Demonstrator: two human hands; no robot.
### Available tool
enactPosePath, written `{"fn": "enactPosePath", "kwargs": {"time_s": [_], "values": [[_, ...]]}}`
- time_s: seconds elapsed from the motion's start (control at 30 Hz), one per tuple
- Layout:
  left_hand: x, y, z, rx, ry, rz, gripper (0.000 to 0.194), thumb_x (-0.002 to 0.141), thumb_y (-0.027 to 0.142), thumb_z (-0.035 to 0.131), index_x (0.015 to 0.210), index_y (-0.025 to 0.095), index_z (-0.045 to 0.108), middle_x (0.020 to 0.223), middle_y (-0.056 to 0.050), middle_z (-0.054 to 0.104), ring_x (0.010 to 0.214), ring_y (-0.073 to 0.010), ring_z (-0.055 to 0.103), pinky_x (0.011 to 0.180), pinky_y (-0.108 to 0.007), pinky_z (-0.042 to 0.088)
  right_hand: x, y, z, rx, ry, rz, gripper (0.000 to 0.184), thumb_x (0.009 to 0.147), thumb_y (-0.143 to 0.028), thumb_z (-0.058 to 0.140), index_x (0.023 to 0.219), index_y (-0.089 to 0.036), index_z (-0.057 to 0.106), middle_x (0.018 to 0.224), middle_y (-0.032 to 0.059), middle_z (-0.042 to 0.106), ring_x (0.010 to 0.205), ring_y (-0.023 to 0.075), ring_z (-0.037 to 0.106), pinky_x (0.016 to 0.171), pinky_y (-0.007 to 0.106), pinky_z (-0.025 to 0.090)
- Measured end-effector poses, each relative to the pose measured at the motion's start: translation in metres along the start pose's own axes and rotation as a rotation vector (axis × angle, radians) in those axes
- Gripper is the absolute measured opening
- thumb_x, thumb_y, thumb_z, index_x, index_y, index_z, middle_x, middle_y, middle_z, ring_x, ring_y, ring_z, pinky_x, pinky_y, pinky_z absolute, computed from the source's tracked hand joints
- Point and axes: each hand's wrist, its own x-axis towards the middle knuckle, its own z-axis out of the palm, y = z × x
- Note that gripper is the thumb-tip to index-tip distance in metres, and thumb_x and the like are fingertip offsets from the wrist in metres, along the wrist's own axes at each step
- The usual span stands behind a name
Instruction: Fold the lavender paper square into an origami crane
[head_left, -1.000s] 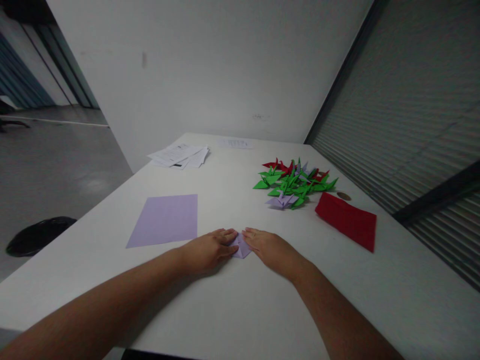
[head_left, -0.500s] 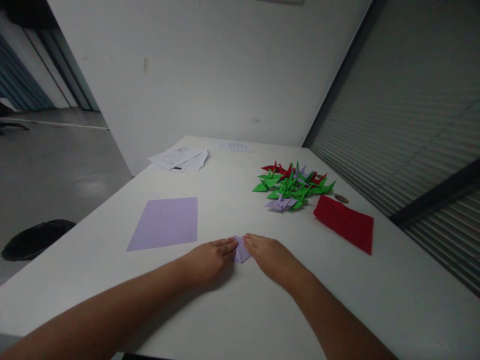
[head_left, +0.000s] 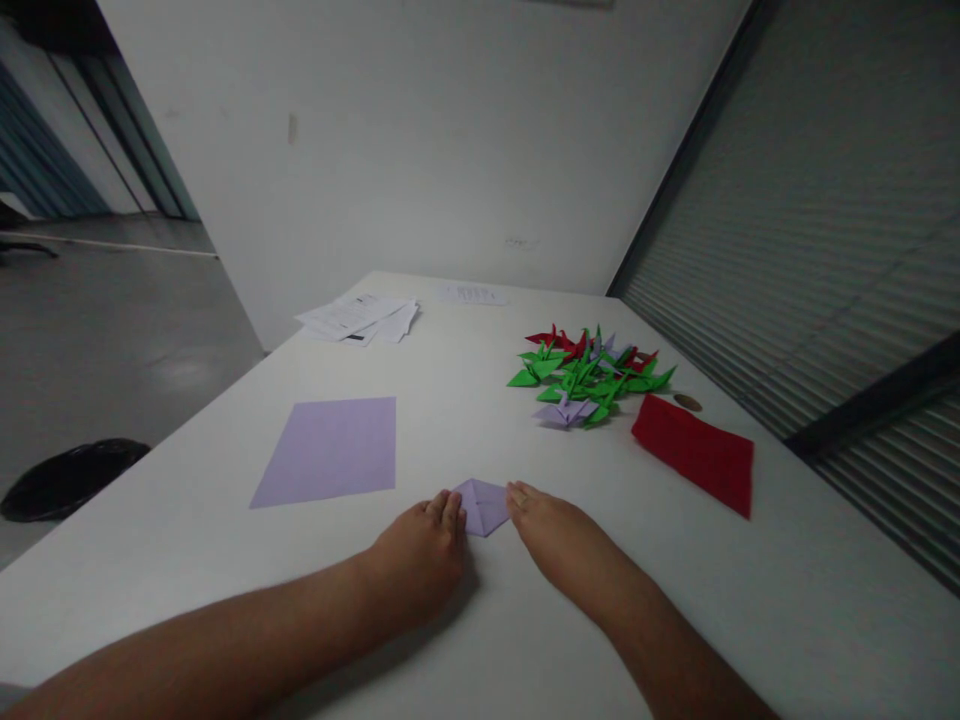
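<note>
A small folded piece of purple origami paper (head_left: 482, 508) lies on the white table in front of me, with creases meeting near its middle. At its left corner, the bent fingers of my left hand (head_left: 431, 550) close on the edge. My right hand (head_left: 551, 525) has its fingers pressed together on the right corner, thumb side hidden. Both fingertip areas cover the paper's ends. To the left lies a flat purple sheet (head_left: 330, 450), touched by neither hand.
Folded paper cranes (head_left: 589, 375) in green, red and purple are heaped at the back right. Near them lie red paper (head_left: 697, 450) and a small round brown object (head_left: 688, 402). Printed papers (head_left: 360, 318) rest at the back left. A black-lined bin (head_left: 75, 478) stands beyond the table's left edge.
My hands have moved slightly apart and nearer to me, so more of the folded purple paper shows between them. The fingers of my left hand are more bent.
</note>
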Motion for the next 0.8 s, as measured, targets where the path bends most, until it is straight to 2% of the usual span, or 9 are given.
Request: {"fn": "enactPosePath", "kwargs": {"time_s": [0.2,0.53,0.67,0.8], "values": [[-0.004,0.011,-0.006,-0.017,-0.097,-0.08,0.055,0.085,0.014,0.057,0.134,-0.01,0.06,0.137,-0.043,0.052,0.126,-0.0502,0.059,0.089,-0.057,0.058,-0.003,-0.002,-0.001,-0.065,-0.004,0.034,0.049,0.083,0.007,0.054,0.126,-0.006,0.072,0.132,0.0188,0.069,0.12,0.0263,0.069,0.109,0.029,0.05],[-0.008,0.02,-0.005,0.004,-0.181,-0.182,0.057,0.085,0.022,0.065,0.135,-0.005,0.062,0.135,-0.041,0.055,0.12,-0.0505,0.063,0.085,-0.056,0.058,-0.002,-0.013,-0.009,-0.161,-0.102,0.055,0.05,0.079,0.006,0.052,0.125,0.0,0.072,0.131,0.0242,0.067,0.124,0.0304,0.067,0.109,0.036,0.051],[-0.01,0.021,-0.008,0.006,-0.196,-0.187,0.06,0.083,0.021,0.068,0.136,-0.004,0.061,0.133,-0.042,0.056,0.116,-0.0513,0.065,0.083,-0.058,0.057,-0.002,-0.014,-0.009,-0.171,-0.109,0.076,0.051,0.08,0.006,0.053,0.126,-0.002,0.071,0.132,0.0246,0.066,0.124,0.0292,0.067,0.109,0.036,0.051],[-0.014,0.021,-0.006,-0.013,-0.163,-0.182,0.053,0.08,0.02,0.071,0.129,0.001,0.069,0.131,-0.038,0.061,0.116,-0.0494,0.065,0.087,-0.058,0.054,-0.003,-0.012,-0.012,-0.172,-0.144,0.137,0.044,0.08,0.005,0.055,0.12,-0.001,0.074,0.13,0.0272,0.067,0.124,0.0316,0.067,0.109,0.038,0.052]]}}
